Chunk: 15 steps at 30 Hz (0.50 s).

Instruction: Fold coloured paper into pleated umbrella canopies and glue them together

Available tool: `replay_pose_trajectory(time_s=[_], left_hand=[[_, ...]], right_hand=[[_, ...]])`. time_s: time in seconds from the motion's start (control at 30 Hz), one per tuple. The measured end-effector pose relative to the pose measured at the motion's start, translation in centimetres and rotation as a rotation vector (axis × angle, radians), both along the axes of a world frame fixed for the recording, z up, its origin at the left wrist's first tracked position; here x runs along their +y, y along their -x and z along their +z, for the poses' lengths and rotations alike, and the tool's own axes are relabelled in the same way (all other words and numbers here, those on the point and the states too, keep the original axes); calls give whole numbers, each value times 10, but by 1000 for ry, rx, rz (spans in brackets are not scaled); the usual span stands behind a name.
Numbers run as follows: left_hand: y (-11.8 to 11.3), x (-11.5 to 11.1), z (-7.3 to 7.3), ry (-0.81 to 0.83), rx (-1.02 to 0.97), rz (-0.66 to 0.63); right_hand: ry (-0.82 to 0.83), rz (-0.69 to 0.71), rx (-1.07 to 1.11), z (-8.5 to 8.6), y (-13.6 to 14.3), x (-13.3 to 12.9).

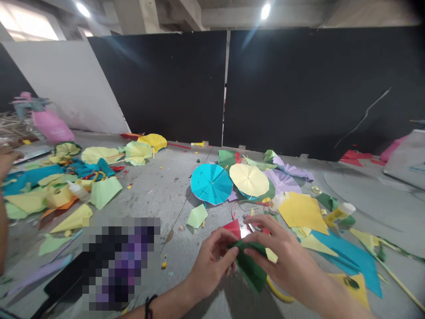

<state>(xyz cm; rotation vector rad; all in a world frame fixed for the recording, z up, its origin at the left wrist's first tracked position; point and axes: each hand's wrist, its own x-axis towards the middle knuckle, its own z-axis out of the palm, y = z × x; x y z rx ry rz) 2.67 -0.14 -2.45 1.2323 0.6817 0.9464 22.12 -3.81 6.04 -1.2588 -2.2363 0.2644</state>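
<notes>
A piece of dark green folded paper [251,268] is held up close over the grey table, gripped from both sides. My left hand [214,254] pinches its left upper corner between thumb and fingers. On the other side my right hand [282,254] has its thumb and fingers on the paper's top edge. Beneath the right hand a yellow curved handle [279,292] sticks out, with the rest of it hidden. Just beyond the fingers lie red paper pieces [233,228] and something shiny that I cannot make out.
A blue pleated paper disc [211,184] and a cream one [249,180] stand ahead. At right are yellow paper [300,212], blue paper [348,257] and a glue stick [340,214]. Paper scraps [29,199] cover the left, near another person's arm [3,212]. Black panels [159,84] rise behind.
</notes>
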Motion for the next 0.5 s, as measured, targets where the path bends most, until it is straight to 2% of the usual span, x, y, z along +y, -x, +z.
replay_pose_trajectory(time_s=[0.07, 0.17, 0.33, 0.5], left_hand=[[0, 0, -2, -18, 18, 1], [1, -2, -2, -85, 52, 11], [3, -6, 7, -367, 111, 64], [4, -8, 10, -590, 138, 93]], right_hand=[[-45, 8, -22, -1, 1, 1], [-27, 33, -16, -5, 3, 2], [11, 0, -122, -8, 10, -2], [-60, 12, -240, -12, 18, -7]])
